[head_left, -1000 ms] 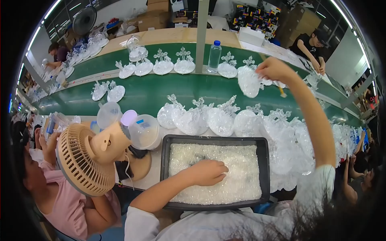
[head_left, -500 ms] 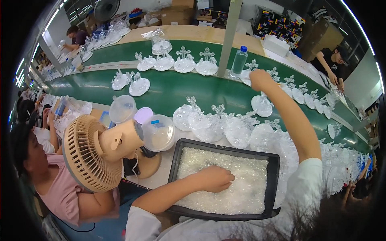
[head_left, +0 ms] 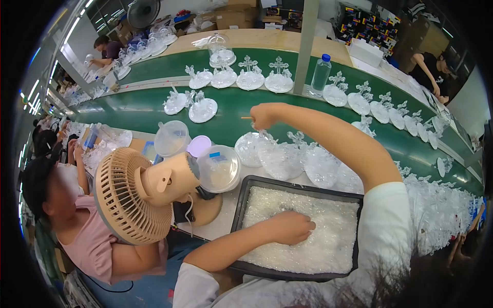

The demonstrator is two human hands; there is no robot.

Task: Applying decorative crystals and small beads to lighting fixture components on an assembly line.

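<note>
My left hand [head_left: 292, 227] rests on the white glittery granules [head_left: 308, 256] that fill a black tray [head_left: 298, 183]. Its fingers are curled closed; whatever they grip, if anything, is hidden. My right hand [head_left: 268, 116] reaches out over the green conveyor belt with the fingers closed on a thin orange-brown stick [head_left: 246, 118], whose tip points left. Just below that hand, a row of clear cross ornaments on round white bases [head_left: 277, 156] stands along the near side of the belt. Two more ornaments [head_left: 203, 109] sit on the belt to the left.
A beige fan [head_left: 134, 195] and clear round tubs [head_left: 219, 169] stand left of the tray. Beyond the belt are more ornaments [head_left: 250, 79], a water bottle [head_left: 321, 75] and a grey post [head_left: 306, 46]. A co-worker in pink [head_left: 84, 241] sits at my left.
My right hand has moved left and nearer, away from the ornament beside the bottle, and the orange-brown stick now shows. My left hand stays on the granules. The whole view has shifted slightly.
</note>
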